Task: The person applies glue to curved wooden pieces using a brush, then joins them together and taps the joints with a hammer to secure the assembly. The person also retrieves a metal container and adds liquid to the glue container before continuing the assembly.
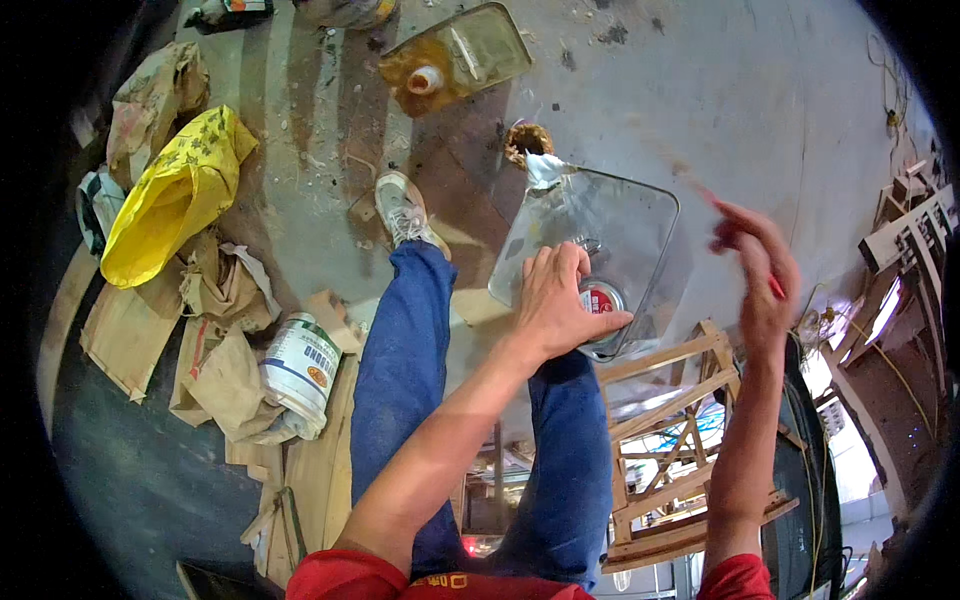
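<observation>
A square silver metal tin (630, 215) stands before my legs, with a round lid (600, 298) bearing a red label in its top. My left hand (555, 305) grips the tin's top beside this lid, fingers curled and thumb stretched across toward the lid's near edge. A white rag or film (545, 170) lies over the tin's far left corner. Raised to the right of the tin, my right hand (768, 265) is closed round a slim tool with a red handle (776, 287). Motion smears its thin far end, so its kind cannot be made out.
Beyond the tin lie a brown-crusted ring (528, 143) and a stained metal tray (500, 50) holding a small cup (425, 80). To the left are a yellow sack (180, 190), a white bucket (302, 365) and crumpled brown paper (230, 385). A wooden frame (665, 440) stands near right.
</observation>
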`<state>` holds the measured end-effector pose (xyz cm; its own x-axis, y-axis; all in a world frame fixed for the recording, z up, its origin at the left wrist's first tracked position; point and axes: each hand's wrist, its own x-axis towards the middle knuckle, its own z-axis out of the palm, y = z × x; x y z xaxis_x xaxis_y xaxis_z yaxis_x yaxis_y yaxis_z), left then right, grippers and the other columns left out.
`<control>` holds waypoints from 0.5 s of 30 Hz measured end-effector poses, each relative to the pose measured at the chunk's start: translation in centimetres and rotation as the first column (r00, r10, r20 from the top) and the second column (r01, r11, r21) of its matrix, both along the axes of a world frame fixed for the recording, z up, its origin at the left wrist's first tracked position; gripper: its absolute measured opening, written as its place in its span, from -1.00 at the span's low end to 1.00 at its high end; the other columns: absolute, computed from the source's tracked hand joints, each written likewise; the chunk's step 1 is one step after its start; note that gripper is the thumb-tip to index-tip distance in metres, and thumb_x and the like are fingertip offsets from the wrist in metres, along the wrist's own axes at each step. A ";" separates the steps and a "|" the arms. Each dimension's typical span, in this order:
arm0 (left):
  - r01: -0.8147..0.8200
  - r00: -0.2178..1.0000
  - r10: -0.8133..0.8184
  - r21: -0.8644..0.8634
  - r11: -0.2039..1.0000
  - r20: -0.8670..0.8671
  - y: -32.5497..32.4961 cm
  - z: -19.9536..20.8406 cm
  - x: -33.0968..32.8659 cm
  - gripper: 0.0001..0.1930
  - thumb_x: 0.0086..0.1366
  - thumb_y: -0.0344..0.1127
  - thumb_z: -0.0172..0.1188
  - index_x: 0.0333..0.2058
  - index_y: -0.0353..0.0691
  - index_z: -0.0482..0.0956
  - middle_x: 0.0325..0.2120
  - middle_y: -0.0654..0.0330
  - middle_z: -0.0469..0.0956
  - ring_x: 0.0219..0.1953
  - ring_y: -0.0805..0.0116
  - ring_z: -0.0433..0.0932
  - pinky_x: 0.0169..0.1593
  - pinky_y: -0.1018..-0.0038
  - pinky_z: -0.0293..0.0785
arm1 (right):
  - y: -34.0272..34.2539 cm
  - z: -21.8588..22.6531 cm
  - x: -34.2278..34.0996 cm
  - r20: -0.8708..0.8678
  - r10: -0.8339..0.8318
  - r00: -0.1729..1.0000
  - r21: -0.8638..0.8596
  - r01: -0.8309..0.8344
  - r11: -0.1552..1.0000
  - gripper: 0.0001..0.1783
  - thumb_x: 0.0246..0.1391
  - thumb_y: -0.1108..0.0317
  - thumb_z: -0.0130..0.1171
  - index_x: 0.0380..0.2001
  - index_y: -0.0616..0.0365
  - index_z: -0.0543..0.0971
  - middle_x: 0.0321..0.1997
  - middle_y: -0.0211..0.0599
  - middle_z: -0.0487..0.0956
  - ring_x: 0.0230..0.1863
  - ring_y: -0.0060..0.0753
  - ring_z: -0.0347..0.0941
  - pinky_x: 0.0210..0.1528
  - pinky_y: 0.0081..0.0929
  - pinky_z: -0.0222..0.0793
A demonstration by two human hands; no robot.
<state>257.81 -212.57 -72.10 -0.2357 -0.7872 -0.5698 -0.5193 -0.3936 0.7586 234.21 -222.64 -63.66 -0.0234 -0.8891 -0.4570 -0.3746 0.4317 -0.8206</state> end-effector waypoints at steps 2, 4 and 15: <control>-0.010 1.000 0.010 0.005 1.000 -0.008 0.0 0.0 -0.1 -0.19 -0.15 0.24 0.68 -0.17 -0.13 0.37 -0.31 0.19 0.38 -0.20 0.14 0.37 -0.02 0.20 0.25 | -2.8 -2.7 4.4 0.078 0.266 0.961 0.137 -0.275 0.952 -0.70 0.34 0.48 0.09 0.02 0.31 0.69 -0.20 -0.19 0.66 -0.20 -0.34 0.59 -0.10 -0.36 0.49; -0.035 0.999 0.037 0.056 0.998 -0.023 -0.9 0.7 -0.3 -0.23 -0.16 0.14 0.69 -0.18 -0.14 0.39 -0.30 0.18 0.39 -0.19 0.12 0.37 0.01 0.20 0.25 | -3.9 -7.1 6.7 0.040 0.495 0.868 0.077 -0.497 0.865 -0.72 0.29 0.45 0.12 -0.04 0.31 0.70 -0.24 -0.05 0.66 -0.25 -0.09 0.61 -0.10 -0.29 0.51; -0.082 0.985 0.105 0.168 0.982 -0.134 0.4 0.5 0.2 -0.40 -0.02 0.00 0.62 -0.26 -0.15 0.36 -0.37 0.10 0.47 -0.27 0.01 0.43 -0.07 0.14 0.32 | -4.8 -14.8 8.3 -0.066 0.514 0.855 0.267 -0.481 0.835 -0.68 0.26 0.33 0.14 -0.06 0.30 0.71 -0.30 -0.01 0.68 -0.29 -0.01 0.64 -0.10 -0.20 0.55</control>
